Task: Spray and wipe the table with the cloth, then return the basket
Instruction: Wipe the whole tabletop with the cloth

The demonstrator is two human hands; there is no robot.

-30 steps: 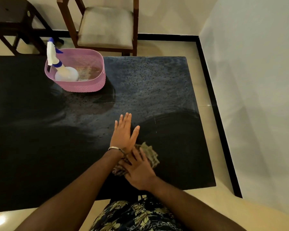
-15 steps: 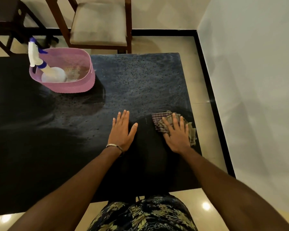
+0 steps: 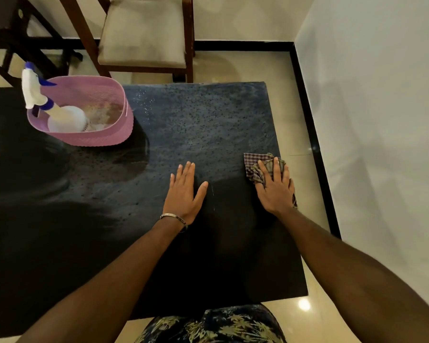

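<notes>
The black table [image 3: 203, 125] carries fine spray droplets across its far right part. My right hand [image 3: 275, 188] presses flat on a crumpled checked cloth [image 3: 254, 167] near the table's right edge, fingers straight. My left hand [image 3: 185, 193] rests flat on the tabletop at the middle, palm down, a bracelet on its wrist. A pink basket [image 3: 97, 134] stands at the far left of the table. In it leans a white spray bottle [image 3: 57, 115] with a blue trigger and collar.
A wooden chair [image 3: 144, 35] with a beige seat stands behind the table's far edge. A dark stool [image 3: 8, 28] is at the back left. A white wall [image 3: 372, 107] runs close along the right, with a strip of tiled floor between.
My right hand has swept the cloth from the near middle, beside my left wrist, out to the right edge and a little farther away. My left hand has stayed flat in place.
</notes>
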